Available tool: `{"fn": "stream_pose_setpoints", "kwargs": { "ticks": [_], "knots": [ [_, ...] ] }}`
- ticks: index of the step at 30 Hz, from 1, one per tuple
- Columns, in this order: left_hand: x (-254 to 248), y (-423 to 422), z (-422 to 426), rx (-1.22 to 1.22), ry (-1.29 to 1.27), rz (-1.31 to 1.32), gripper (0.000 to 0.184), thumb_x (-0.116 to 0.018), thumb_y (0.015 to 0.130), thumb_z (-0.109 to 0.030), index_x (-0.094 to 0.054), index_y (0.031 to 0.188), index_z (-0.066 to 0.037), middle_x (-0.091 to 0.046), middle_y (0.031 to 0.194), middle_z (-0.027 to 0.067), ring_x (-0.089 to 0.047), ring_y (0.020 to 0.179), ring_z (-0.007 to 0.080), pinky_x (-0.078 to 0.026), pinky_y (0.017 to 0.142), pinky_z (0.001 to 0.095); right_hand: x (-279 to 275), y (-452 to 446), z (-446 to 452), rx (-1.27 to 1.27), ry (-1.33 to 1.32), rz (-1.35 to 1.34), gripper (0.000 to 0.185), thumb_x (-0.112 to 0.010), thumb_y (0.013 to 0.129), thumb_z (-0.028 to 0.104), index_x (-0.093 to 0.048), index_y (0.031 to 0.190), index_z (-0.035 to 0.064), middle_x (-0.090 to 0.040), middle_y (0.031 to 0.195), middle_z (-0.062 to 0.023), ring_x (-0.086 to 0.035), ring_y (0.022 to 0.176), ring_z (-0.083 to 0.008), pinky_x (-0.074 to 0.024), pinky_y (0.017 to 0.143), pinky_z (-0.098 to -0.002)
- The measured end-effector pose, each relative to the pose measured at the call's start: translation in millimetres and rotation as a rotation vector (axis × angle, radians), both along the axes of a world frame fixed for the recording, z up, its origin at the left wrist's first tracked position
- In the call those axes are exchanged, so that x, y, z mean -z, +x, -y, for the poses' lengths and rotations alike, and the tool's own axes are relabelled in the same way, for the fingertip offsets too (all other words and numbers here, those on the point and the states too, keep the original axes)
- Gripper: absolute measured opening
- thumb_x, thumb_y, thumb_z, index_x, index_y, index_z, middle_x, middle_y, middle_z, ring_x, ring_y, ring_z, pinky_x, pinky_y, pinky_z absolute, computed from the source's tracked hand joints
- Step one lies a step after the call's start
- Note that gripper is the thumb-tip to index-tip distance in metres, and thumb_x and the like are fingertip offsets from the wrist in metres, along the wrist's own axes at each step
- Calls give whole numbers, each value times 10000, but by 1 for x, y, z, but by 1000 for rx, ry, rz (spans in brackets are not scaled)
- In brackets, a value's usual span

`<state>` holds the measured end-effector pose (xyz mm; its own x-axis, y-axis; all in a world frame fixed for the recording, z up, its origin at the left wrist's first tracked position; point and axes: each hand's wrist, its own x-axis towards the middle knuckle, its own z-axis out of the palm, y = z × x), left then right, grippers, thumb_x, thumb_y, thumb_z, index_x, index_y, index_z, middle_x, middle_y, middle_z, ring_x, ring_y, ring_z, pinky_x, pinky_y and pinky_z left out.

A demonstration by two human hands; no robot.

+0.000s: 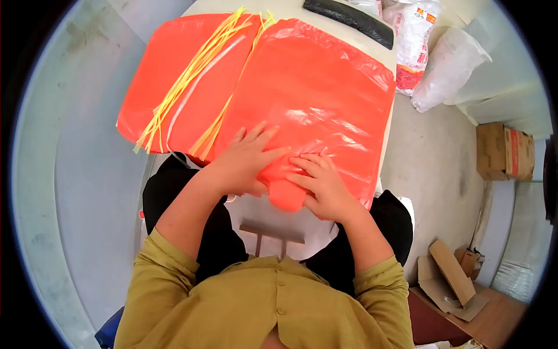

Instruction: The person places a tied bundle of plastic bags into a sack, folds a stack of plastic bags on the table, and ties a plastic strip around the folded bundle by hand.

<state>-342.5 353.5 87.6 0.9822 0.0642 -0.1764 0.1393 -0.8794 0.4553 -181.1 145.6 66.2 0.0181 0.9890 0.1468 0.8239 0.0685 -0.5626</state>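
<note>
A pile of red plastic bags [314, 87] lies in front of me, its glossy top sheet creased near my hands. At the near edge a rounded red flap [286, 195] hangs between them. My left hand [247, 160] rests on the plastic left of the flap, fingers spread. Just right of the flap, my right hand [326, 185] lies on the same plastic with its fingers apart; its thumb is close to the flap. Yellow strips [195, 72] and a pale strip lie over a second red pile [157, 75] on the left.
A black roll [349, 22] lies at the far edge of the cream table [279, 8]. White sacks [414, 46] stand on the floor beyond it. Cardboard boxes [504, 152] are at the right, with opened cardboard [450, 273] on a brown surface lower right.
</note>
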Motion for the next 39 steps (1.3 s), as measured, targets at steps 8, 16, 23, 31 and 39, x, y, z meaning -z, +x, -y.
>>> {"fn": "stream_pose_setpoints", "kwargs": {
  "ticks": [8, 16, 23, 31, 39],
  "knots": [
    [-10, 2, -3, -32, -414, 90, 396, -860, 741, -147, -702, 1092, -57, -618, 1346, 132, -487, 1366, 370, -455, 1075, 458, 0, -2, -7, 159, -93, -346, 278, -648, 933, 145, -723, 1161, 6, -683, 1221, -169, -568, 1213, -346, -429, 1066, -466],
    [0, 6, 6, 11, -284, 177, 139, -737, 845, -72, -671, 962, -35, -658, 1077, 141, -615, 1077, 342, -493, 923, 426, -14, -11, -8, 182, -5, -328, 307, -649, 932, 132, -694, 1196, -19, -696, 1192, -186, -635, 1118, -360, -510, 976, -442],
    [-5, 0, -11, -607, -471, 445, 227, -653, 969, -142, -680, 1180, -61, -652, 1198, 110, -614, 1188, 265, -471, 1034, 385, -24, -14, -8, 751, -139, -1213, 229, -605, 982, 37, -699, 1183, -20, -705, 1187, -82, -648, 1101, -173, -528, 943, -347],
    [15, -10, -31, -1001, -1170, 446, 660, -660, 1012, -319, -356, 1543, -72, -596, 1333, 135, -530, 1291, 262, -410, 1109, 424, -10, -7, -3, 748, 157, -1350, 289, -611, 984, 62, -646, 1256, -32, -706, 1179, -112, -678, 1057, -193, -534, 937, -333],
    [-4, -11, -23, -864, -1568, 331, 507, -645, 1027, -290, -491, 1431, -26, -612, 1329, 102, -582, 1220, 184, -438, 1083, 372, -8, -5, -2, 740, 195, -1379, 297, -606, 978, 47, -637, 1264, -25, -702, 1204, -111, -671, 1093, -200, -525, 964, -342]
  ]
}}
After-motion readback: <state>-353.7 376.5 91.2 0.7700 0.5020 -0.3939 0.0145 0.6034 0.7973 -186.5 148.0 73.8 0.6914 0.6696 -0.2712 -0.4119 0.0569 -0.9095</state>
